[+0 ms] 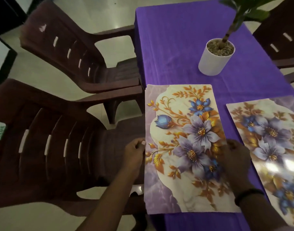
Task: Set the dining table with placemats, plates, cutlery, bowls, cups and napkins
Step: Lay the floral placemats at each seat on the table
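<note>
1. My left hand (136, 150) pinches the left edge of the near placemat (184, 150); my right hand (235, 157) lies on its right edge, grip unclear.
2. The mat lies flat at the table's (173, 40) left edge, overhanging slightly.
3. Second placemat (273, 147) lies just right, apart from it.
4. Beyond: potted plant (215, 59); two chairs (63, 147) at left.
5. Step, as I judge: squaring the mat. Next calls for letting go and fetching more mats or plates.

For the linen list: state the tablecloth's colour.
Plain purple tablecloth, clearest in the head view, around the white plant pot.
</note>
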